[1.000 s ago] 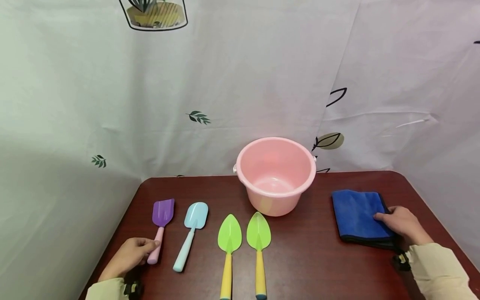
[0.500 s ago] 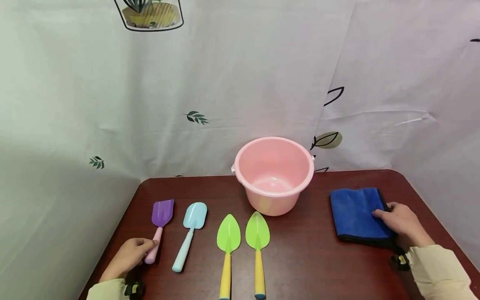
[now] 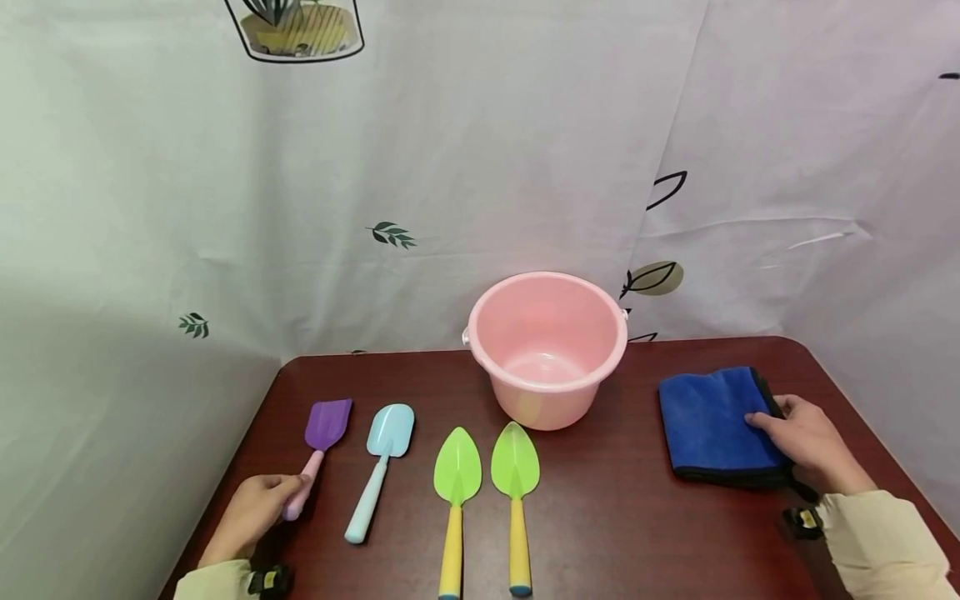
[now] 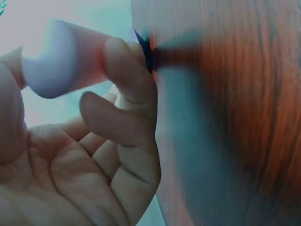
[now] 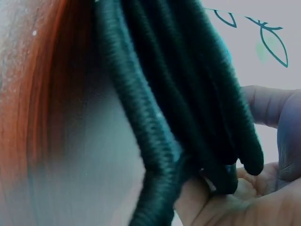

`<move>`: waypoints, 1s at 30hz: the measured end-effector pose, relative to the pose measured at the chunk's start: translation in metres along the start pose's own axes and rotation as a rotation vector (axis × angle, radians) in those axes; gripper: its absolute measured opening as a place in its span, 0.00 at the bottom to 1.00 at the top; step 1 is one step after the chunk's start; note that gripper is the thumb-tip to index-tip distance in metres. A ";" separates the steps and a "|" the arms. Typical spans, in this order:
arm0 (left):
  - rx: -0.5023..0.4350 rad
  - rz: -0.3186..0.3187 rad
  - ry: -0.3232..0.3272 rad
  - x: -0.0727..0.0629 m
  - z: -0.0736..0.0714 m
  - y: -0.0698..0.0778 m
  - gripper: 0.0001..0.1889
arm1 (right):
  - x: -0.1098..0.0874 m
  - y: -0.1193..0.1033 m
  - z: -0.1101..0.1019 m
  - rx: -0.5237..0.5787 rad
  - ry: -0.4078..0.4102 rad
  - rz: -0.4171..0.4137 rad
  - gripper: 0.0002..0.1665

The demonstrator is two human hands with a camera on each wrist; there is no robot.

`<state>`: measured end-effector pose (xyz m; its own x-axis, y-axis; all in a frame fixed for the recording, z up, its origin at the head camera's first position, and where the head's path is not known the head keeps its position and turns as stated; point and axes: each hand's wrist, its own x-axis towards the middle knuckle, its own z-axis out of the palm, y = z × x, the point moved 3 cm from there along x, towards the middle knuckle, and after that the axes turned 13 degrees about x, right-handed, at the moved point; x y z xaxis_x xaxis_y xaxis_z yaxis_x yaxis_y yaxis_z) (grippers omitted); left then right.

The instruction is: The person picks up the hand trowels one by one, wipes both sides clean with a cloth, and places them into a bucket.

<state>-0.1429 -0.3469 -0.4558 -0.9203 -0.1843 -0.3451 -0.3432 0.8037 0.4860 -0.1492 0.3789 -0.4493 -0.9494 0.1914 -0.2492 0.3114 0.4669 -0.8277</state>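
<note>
At the table's left side my left hand [image 3: 253,510] pinches the pink handle [image 4: 89,59] of a small purple-bladed shovel [image 3: 327,423]. In the left wrist view the handle's end sits between thumb and fingers, apart from the wood. On the right, my right hand [image 3: 810,439] grips the edge of a folded blue cloth [image 3: 716,425] with black trim, thumb on top. The right wrist view shows the cloth's stacked dark edges [image 5: 188,94] between thumb and fingers, its near edge lifted off the table. The fingers under the cloth are mostly hidden.
A pink bucket [image 3: 546,408] stands at the back middle of the dark red table [image 3: 637,517]. A light blue shovel [image 3: 378,475] and two green trowels with yellow handles, one left [image 3: 456,500] and one right [image 3: 517,500], lie before it. White printed curtain [image 3: 487,167] hangs behind.
The purple shovel's handle has risen slightly off the table in my left hand and tilted. My right hand has lifted the cloth's right edge a little.
</note>
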 end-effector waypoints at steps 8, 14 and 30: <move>0.026 0.035 0.017 0.000 -0.003 0.001 0.25 | -0.007 -0.004 0.004 0.027 0.068 -0.057 0.40; 0.009 0.026 0.013 -0.005 -0.007 0.003 0.26 | -0.013 -0.013 -0.002 -0.074 0.101 -0.089 0.44; -0.038 0.042 0.038 -0.021 -0.015 0.023 0.24 | -0.033 -0.035 -0.009 -0.104 0.174 -0.203 0.41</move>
<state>-0.1346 -0.3328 -0.4258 -0.9402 -0.1732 -0.2933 -0.3106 0.7893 0.5296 -0.1281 0.3642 -0.4080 -0.9740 0.2263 0.0137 0.1270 0.5950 -0.7936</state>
